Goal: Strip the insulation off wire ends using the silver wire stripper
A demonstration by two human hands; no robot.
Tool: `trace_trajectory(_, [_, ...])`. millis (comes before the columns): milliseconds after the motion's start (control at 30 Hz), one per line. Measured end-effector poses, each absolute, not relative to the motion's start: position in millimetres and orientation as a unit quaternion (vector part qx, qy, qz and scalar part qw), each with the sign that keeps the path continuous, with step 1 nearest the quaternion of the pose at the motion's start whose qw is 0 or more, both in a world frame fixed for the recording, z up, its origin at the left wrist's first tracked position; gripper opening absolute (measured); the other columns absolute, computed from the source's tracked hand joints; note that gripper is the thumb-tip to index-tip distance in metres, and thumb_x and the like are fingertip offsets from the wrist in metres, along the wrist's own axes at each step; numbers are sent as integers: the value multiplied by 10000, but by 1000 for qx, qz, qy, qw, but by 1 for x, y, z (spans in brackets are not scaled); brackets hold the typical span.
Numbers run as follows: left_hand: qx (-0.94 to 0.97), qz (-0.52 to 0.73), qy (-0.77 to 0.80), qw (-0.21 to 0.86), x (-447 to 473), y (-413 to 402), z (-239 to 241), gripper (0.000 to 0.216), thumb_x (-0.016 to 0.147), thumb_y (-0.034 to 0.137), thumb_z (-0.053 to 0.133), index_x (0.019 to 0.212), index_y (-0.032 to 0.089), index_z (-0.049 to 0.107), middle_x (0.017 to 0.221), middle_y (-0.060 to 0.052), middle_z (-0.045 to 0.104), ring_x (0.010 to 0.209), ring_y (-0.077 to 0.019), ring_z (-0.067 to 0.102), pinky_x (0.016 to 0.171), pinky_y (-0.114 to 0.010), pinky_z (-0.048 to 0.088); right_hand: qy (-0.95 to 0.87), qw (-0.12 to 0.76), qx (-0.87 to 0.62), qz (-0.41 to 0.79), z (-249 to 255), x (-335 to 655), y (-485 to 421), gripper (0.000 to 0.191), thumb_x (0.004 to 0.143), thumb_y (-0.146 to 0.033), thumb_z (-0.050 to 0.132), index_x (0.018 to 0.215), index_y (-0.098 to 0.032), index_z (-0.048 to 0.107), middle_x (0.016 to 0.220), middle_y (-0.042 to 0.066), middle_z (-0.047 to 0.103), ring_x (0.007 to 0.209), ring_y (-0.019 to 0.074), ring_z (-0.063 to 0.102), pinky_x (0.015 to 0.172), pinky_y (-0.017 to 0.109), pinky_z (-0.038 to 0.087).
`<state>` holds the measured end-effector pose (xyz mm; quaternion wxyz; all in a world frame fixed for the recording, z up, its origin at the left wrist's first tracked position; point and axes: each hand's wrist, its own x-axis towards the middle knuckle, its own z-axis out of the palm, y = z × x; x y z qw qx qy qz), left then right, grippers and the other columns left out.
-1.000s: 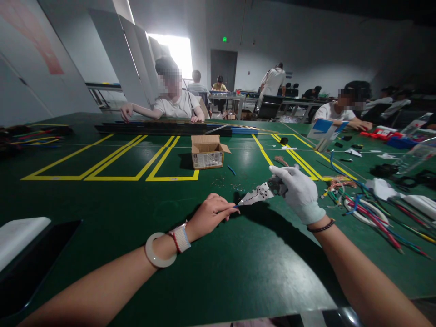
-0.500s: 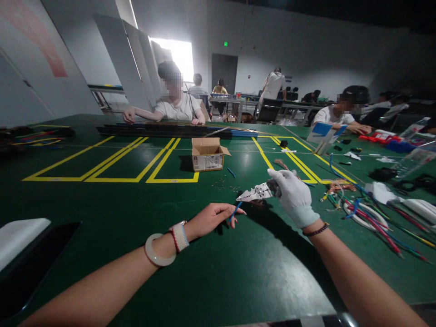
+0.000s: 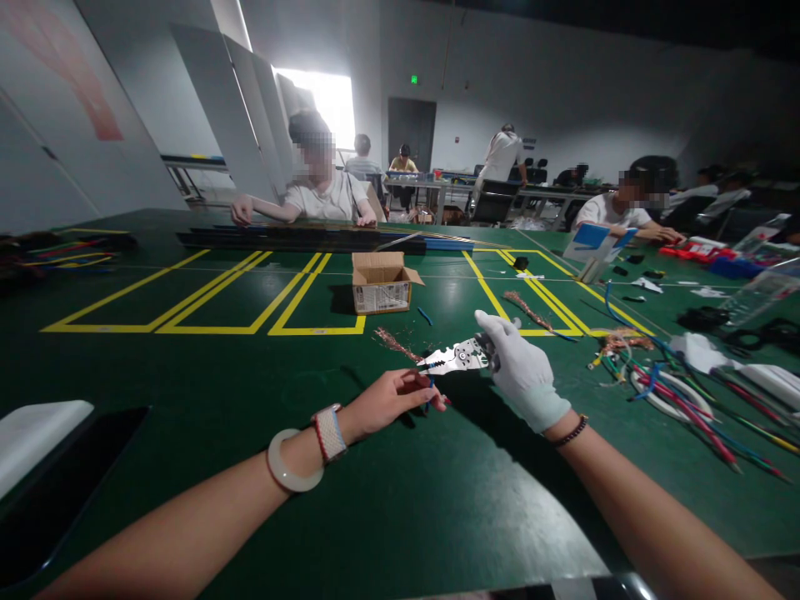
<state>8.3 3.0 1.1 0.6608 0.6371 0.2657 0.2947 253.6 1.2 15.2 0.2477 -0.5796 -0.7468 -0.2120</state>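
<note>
My bare left hand (image 3: 391, 398) pinches a short blue wire (image 3: 428, 402) between thumb and fingers. My right hand (image 3: 522, 367), in a pale glove, is closed around the handles of a wire stripper (image 3: 461, 357). The tool's jaws point left and lie right at the left fingertips, by the wire's upper end; whether they bite on it I cannot tell. Frayed copper strands (image 3: 395, 343) lie on the table just beyond the jaw tip. A small blue piece (image 3: 425, 316) lies farther off, in front of an open cardboard box (image 3: 381, 297).
Yellow tape (image 3: 212, 331) marks rectangles on the green table. Another frayed copper wire (image 3: 528, 308) lies beyond my right hand, with coloured cables (image 3: 681, 408) at the right. A dark flat device (image 3: 75, 492) is at the left. Co-workers sit across the table.
My right hand and the wire stripper have moved left and slightly lower. The copper strands past the jaws now show clearly. My left hand stays almost in place, still on the blue wire.
</note>
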Motion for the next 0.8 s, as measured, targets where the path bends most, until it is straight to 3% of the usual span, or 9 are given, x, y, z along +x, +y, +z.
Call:
trace_trajectory(367, [615, 363, 281, 642, 9, 5, 3, 232, 828, 327, 680, 920, 116, 651, 921, -83, 725, 879, -187, 673, 864, -356, 491, -746, 350, -564, -55, 7, 259, 3, 792, 696, -14, 443, 1436, -263, 310, 1331, 91, 475, 1072, 211, 584, 815, 327, 550])
trace_trajectory(800, [670, 331, 292, 597, 7, 4, 6, 246, 856, 326, 635, 955, 110, 699, 942, -102, 733, 880, -189, 679, 858, -322, 499, -738, 314, -595, -46, 4, 249, 3, 747, 677, -22, 463, 1385, -244, 379, 1255, 71, 524, 939, 179, 613, 716, 275, 549])
